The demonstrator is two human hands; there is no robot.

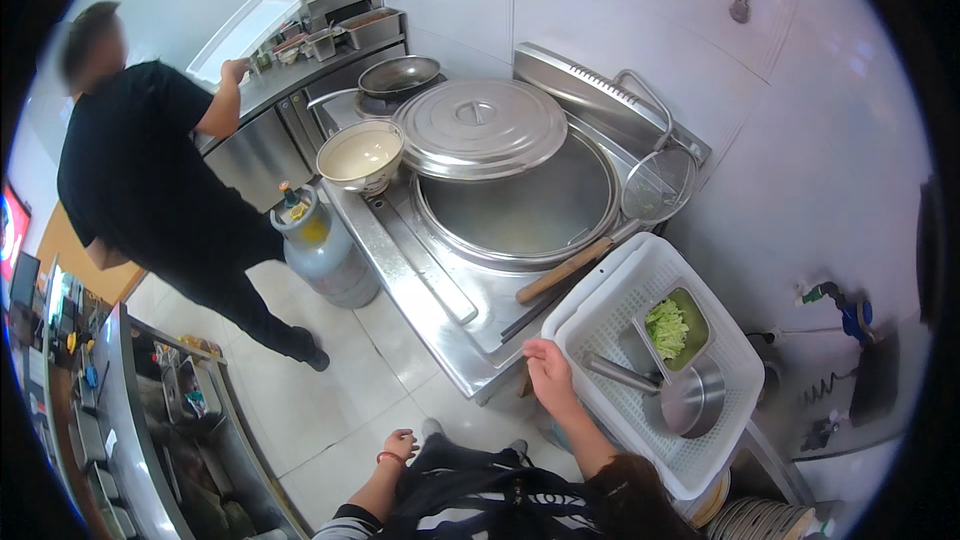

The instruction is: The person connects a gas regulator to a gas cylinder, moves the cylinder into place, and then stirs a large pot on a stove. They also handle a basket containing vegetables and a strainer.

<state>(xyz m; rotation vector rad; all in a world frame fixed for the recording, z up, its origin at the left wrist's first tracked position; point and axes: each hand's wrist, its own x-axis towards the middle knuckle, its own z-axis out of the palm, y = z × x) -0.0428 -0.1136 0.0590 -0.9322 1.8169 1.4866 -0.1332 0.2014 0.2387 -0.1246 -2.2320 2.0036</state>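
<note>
My right hand [550, 373] hovers at the near-left corner of a white plastic basket [570, 315]; nothing shows in it, and whether it touches the rim I cannot tell. Inside the basket are a metal container of chopped green leaves [666, 328] and a steel ladle or small pot [693, 397] with a thick handle. My left hand [401, 445], a red band at its wrist, hangs low over the floor with fingers loosely bent, holding nothing. Ahead stands a steel stove [442, 315] with a large pot of cloudy liquid [517, 210], its metal lid [480, 127] covering the far part.
A wire strainer [660, 184] with a wooden handle lies beside the pot. A ceramic bowl [361, 154] and a frying pan [399, 76] are at the stove's left. A gas cylinder [330, 255] stands on the floor. A person in black [150, 157] holds a white tray [244, 34].
</note>
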